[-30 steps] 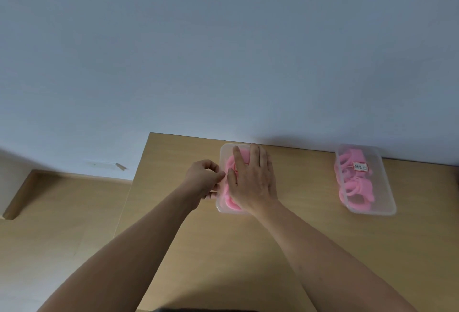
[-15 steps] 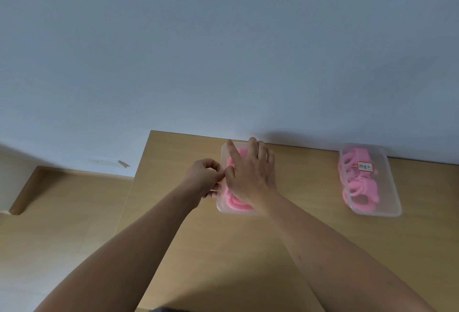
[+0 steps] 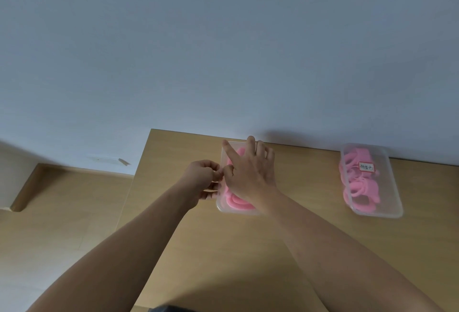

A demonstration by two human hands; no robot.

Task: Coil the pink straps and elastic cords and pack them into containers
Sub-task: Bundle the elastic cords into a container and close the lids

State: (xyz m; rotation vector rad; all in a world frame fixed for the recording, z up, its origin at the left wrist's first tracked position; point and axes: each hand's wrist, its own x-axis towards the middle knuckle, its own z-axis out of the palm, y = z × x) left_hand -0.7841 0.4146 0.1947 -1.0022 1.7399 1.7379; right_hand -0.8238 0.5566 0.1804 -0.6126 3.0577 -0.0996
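Pink straps (image 3: 236, 203) fill the clear container (image 3: 220, 207) under the right hand (image 3: 250, 175); the second container (image 3: 394, 188), further right, carries a red-bordered white label (image 3: 366, 167).

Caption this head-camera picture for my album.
Right hand spread over pink straps in a clear container, left hand curled at its edge.

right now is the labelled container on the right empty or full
Full: pink coils fill the labelled container end to end.

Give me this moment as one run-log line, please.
left hand: curled at left box rim | right hand: open over straps in it | right box: packed, labelled
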